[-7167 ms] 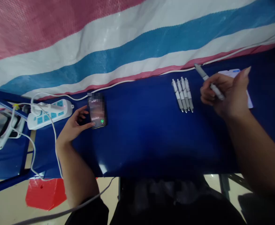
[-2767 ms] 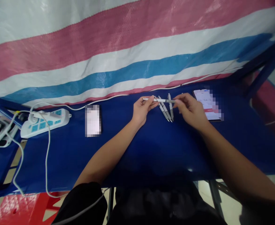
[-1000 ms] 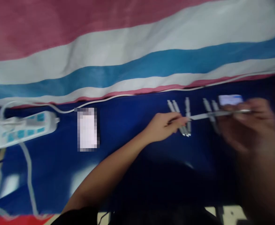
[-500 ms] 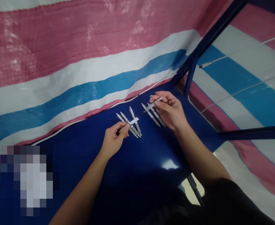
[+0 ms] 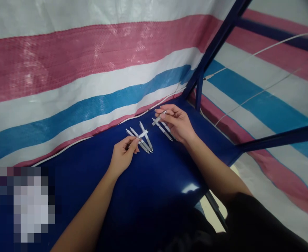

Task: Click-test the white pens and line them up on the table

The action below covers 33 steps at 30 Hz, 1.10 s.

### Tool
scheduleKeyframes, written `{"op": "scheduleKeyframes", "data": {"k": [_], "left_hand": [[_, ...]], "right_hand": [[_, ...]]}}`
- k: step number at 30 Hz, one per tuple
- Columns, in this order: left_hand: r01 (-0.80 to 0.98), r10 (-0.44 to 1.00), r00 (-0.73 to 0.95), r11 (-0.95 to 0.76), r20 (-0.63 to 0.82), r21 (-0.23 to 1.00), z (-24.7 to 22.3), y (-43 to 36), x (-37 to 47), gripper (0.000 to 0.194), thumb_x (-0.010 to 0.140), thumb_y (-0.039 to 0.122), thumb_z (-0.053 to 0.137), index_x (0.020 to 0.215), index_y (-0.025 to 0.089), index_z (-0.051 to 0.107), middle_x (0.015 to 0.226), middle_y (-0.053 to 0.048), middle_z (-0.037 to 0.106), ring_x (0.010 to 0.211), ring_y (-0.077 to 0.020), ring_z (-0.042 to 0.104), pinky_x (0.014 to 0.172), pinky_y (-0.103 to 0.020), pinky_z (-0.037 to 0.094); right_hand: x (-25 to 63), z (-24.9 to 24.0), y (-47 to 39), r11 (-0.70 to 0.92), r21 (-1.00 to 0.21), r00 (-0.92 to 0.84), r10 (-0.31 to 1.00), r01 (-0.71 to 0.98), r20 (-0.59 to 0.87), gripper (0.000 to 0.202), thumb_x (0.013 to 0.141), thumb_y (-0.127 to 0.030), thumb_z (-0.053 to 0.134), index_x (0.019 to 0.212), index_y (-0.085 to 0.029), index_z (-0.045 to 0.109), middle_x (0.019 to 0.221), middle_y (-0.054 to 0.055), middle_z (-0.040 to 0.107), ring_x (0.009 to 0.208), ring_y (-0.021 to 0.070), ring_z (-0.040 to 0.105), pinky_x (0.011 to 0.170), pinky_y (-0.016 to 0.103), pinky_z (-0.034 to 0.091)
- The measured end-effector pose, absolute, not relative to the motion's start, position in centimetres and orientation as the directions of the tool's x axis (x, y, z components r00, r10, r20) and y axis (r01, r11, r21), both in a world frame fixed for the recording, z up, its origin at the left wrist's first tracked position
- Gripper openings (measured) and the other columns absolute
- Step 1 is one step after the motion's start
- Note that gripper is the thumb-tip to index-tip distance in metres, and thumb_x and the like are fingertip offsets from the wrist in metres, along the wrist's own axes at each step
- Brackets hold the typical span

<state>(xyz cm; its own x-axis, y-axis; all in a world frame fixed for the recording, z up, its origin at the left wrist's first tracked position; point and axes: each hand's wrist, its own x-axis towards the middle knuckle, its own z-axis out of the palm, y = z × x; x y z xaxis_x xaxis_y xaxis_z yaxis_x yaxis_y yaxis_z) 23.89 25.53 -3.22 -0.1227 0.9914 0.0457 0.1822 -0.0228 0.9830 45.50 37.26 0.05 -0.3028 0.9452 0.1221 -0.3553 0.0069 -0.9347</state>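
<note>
Your left hand (image 5: 124, 154) pinches a white pen part (image 5: 143, 134); your right hand (image 5: 179, 123) pinches a greyish pen part (image 5: 158, 119); both are over the blue table (image 5: 154, 189), three pens (image 5: 148, 142) lying beside your left hand; two pens (image 5: 164, 131) beside your right.

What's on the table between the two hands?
In the head view, white and grey pens lie on the table between the left hand and right hand.

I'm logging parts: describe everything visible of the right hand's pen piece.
The pen piece is a short, pale grey, plastic-looking tube with a silvery end. The right hand pinches it slantwise, silvery end toward the picture's upper right. Its lower end appears over a pen on the blue table; contact is unclear.
</note>
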Motion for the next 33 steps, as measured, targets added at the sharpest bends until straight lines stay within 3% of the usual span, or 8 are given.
{"op": "scheduleKeyframes", "data": {"k": [8,17,22,24,27,30,33], "left_hand": [[0.148,0.989,-0.129,-0.05,0.07,0.988,-3.5,25.5,23.3,0.036,0.098,0.052,0.072,0.091,0.017,0.08,0.064,-0.001,0.067,0.057,-0.0128,0.059,0.06,-0.025,0.049],[0.145,0.988,-0.147,-0.031,0.052,0.989,-3.8,25.6,23.1,0.036,0.098,0.052,0.073,0.092,0.017,0.079,0.065,0.0,0.067,0.058,-0.0116,0.057,0.059,-0.023,0.046],[0.19,0.982,-0.187,-0.006,0.042,0.982,-3.7,25.5,23.2,0.033,0.096,0.048,0.074,0.092,0.017,0.082,0.062,0.001,0.066,0.057,-0.0122,0.058,0.059,-0.024,0.048],[0.185,0.977,-0.211,0.001,0.039,0.983,-3.6,25.5,23.2,0.031,0.095,0.046,0.075,0.091,0.016,0.082,0.061,0.001,0.066,0.056,-0.0121,0.058,0.059,-0.024,0.048],[0.136,0.969,-0.247,0.011,0.023,0.991,-3.4,25.6,23.3,0.028,0.089,0.044,0.08,0.088,0.016,0.082,0.06,0.001,0.066,0.055,-0.0119,0.057,0.057,-0.024,0.047],[0.078,0.968,-0.252,0.022,-0.002,0.997,-3.2,25.7,23.1,0.028,0.085,0.044,0.084,0.08,0.016,0.079,0.056,0.001,0.063,0.051,-0.0116,0.054,0.053,-0.024,0.045],[0.018,0.966,-0.259,0.01,-0.005,1.0,-3.2,25.9,22.9,0.03,0.083,0.045,0.086,0.075,0.016,0.079,0.053,0.001,0.061,0.049,-0.011,0.052,0.051,-0.024,0.043]], "right_hand": [[44.3,-1.2,36.4,-0.007,-0.959,-0.447,0.885,-0.283,0.126,0.039,0.075,-0.044,0.099,0.101,-0.024,0.079,0.105,0.005,0.085,0.101,0.0211,0.081,0.092,0.037,0.069],[44.3,-1.8,37.1,0.008,-0.965,-0.464,0.876,-0.263,0.133,0.039,0.075,-0.048,0.097,0.098,-0.022,0.078,0.096,0.004,0.085,0.084,0.0156,0.079,0.075,0.029,0.065],[45.3,-1.1,37.2,0.146,-0.989,-0.519,0.845,-0.004,0.127,0.049,0.083,-0.062,0.088,0.073,-0.021,0.064,0.056,-0.003,0.067,0.051,0.0101,0.06,0.056,0.025,0.049],[45.7,-0.7,37.0,0.209,-0.966,-0.533,0.84,0.15,0.099,0.057,0.093,-0.065,0.078,0.064,-0.021,0.056,0.047,-0.005,0.056,0.044,0.0084,0.052,0.051,0.024,0.041],[45.9,-0.3,36.8,0.251,-0.928,-0.565,0.823,0.277,0.054,0.065,0.102,-0.067,0.065,0.058,-0.022,0.051,0.043,-0.005,0.049,0.043,0.0089,0.051,0.052,0.025,0.04],[45.9,-0.4,36.9,0.257,-0.944,-0.628,0.775,0.207,0.073,0.056,0.103,-0.064,0.064,0.069,-0.02,0.061,0.053,-0.003,0.06,0.049,0.0096,0.055,0.054,0.025,0.043],[45.7,-0.6,37.2,0.208,-0.976,-0.669,0.734,0.059,0.117,0.043,0.092,-0.061,0.079,0.09,-0.02,0.068,0.071,-0.002,0.069,0.062,0.0122,0.063,0.058,0.024,0.049]]}}
